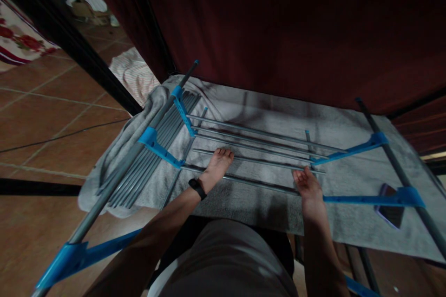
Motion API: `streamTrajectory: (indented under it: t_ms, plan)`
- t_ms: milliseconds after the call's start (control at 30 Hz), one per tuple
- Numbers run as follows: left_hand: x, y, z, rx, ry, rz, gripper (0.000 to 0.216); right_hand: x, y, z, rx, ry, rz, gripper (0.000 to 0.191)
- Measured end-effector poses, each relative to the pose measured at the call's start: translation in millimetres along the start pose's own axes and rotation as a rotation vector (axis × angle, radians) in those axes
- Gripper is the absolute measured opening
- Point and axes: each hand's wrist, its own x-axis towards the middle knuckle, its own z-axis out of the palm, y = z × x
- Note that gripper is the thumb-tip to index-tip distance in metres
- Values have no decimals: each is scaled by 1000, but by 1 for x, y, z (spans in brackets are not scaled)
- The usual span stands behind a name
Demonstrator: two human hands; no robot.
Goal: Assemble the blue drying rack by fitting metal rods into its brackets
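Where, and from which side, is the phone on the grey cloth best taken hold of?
Probably the near end of the phone, pinched by its edges from the near side: it lies flat, and a blue bracket crosses over its middle in this view, leaving that end uncovered.
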Motion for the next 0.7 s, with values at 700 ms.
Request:
streamTrajectory:
  t_ms: [700]
  plan:
    - [-28,-53,-9,60,207,-281,33,17,9,10,144,-57,-48,21]
